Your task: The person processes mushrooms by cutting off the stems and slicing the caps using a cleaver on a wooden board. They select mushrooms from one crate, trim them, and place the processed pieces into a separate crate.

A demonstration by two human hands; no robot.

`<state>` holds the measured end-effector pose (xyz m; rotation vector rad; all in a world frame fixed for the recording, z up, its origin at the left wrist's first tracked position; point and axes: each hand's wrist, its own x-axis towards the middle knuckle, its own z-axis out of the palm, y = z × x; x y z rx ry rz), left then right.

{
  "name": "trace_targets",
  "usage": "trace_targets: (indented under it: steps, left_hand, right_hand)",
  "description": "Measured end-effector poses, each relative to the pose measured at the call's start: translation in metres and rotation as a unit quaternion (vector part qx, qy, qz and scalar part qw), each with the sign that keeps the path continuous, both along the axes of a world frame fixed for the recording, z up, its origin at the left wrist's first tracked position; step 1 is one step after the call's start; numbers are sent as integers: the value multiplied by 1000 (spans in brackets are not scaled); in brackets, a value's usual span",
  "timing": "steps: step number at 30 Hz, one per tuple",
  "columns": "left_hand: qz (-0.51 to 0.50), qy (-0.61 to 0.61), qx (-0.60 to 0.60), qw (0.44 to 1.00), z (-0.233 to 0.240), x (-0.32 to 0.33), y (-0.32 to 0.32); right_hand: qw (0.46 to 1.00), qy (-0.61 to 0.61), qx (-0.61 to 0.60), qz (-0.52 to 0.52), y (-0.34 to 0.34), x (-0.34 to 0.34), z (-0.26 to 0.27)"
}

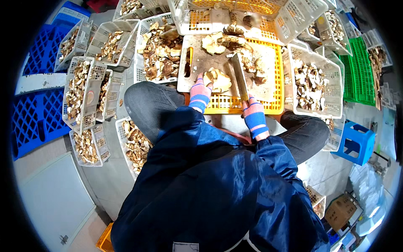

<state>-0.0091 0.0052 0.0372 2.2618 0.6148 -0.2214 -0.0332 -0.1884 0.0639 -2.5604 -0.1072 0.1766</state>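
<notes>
My left hand (201, 92), in a pink-and-blue striped knitted glove, holds the left edge of a pale mushroom piece (221, 80) down on the cutting board (201, 64). My right hand (253, 112), gloved alike, grips the handle of a wide-bladed knife (240, 75). Its blade points away from me, to the right of the held piece and apart from it. Brown-capped mushrooms (244, 50) lie along the board's far and right parts. The board rests on an upturned yellow plastic crate (277, 85).
White perforated baskets of mushrooms stand at my left (140, 67) and right (333, 82). Another white basket (195, 30) tilts beyond the board. A blue stool (359, 143) and a green crate (359, 72) are at right, blue plastic pallets (39, 116) at far left.
</notes>
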Motion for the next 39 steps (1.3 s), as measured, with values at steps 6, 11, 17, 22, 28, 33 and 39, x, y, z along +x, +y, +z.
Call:
trace_targets:
  steps: [6,11,17,22,28,33,39]
  left_hand:
    - [-31,-41,5,999,-7,1,7]
    - [-41,-4,-18,999,-11,8,14]
    - [-54,12,-48,997,-11,13,19]
    - [-46,-13,-55,997,-13,7,16]
    - [-7,-51,-34,998,-15,4,15]
    - [41,-67,20,997,-8,3,13]
    - [40,-84,7,996,-28,8,12]
  right_hand:
    - [995,-2,-50,84,16,-2,45]
    - [992,3,-83,99,20,-7,48]
    - [981,120,-124,87,35,7,34]
    - [992,79,-89,40,61,27,3]
    - [996,-60,-56,45,36,32,12]
    - [993,-64,-20,97,48,0,64]
    - [990,-25,-54,130,57,-6,41]
